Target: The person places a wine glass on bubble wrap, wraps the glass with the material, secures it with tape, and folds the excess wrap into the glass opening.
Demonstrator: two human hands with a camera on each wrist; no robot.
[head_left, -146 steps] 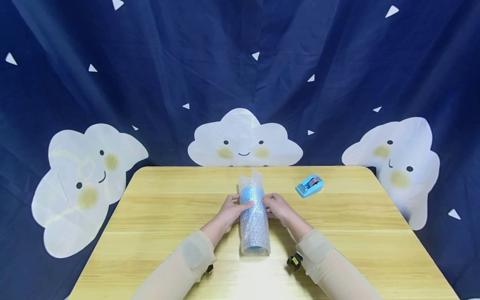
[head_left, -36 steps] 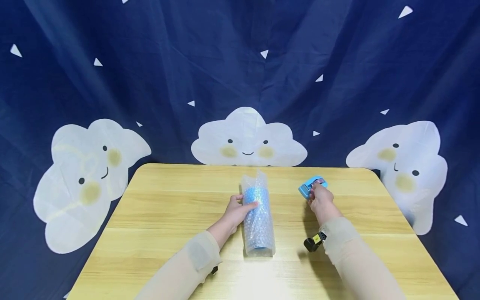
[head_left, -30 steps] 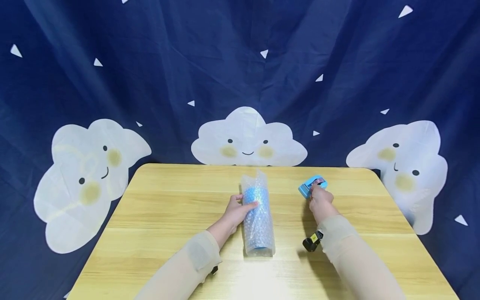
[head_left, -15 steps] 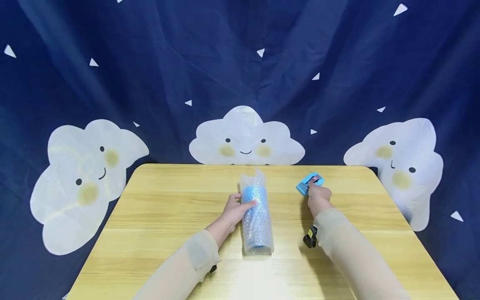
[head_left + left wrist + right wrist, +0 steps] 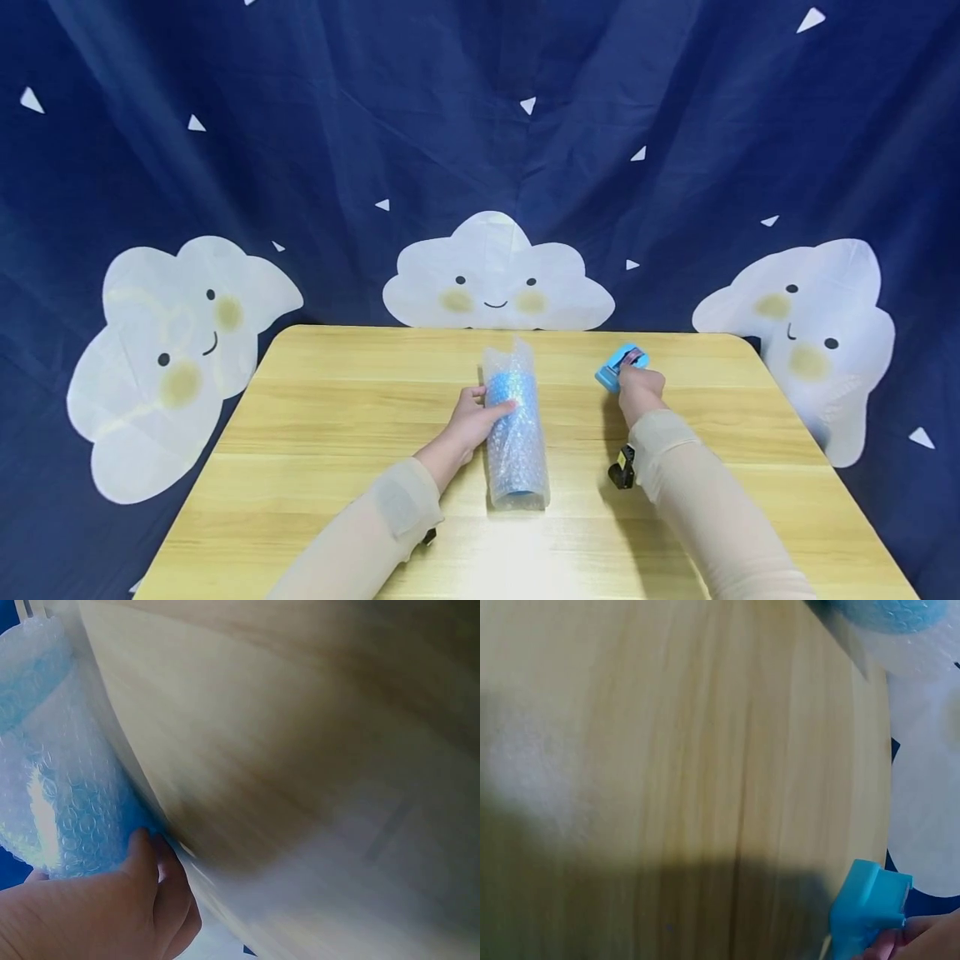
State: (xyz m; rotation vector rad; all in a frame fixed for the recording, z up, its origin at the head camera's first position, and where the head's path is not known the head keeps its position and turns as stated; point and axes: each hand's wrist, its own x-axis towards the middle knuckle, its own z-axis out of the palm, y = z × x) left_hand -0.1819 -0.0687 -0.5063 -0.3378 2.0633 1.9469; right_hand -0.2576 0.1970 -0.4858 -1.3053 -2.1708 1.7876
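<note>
Bubble wrap [image 5: 517, 454] forms a long roll round something blue, lying on the table and pointing away from me. My left hand [image 5: 471, 423] grips its left side, thumb over the top. The left wrist view shows my fingers low against the wrapped blue thing [image 5: 75, 802]. To the right, a light-blue tape dispenser [image 5: 611, 371] carries a pinkish tape roll. My right hand [image 5: 642, 390] holds it at its near right side with curled fingers. In the right wrist view the fingers [image 5: 922, 930] touch the dispenser; whether they also pinch tape is hidden.
The wooden table [image 5: 337, 417] has rounded far corners. Behind it hangs a dark blue curtain [image 5: 450, 125] with smiling clouds and white triangles. A small black wrist camera [image 5: 622, 468] sits under the right forearm.
Earlier both hands were on the bubble-wrapped roll; the right hand has since moved right to the tape dispenser. In the last second the dispenser has shifted and turned slightly. The left hand has stayed put.
</note>
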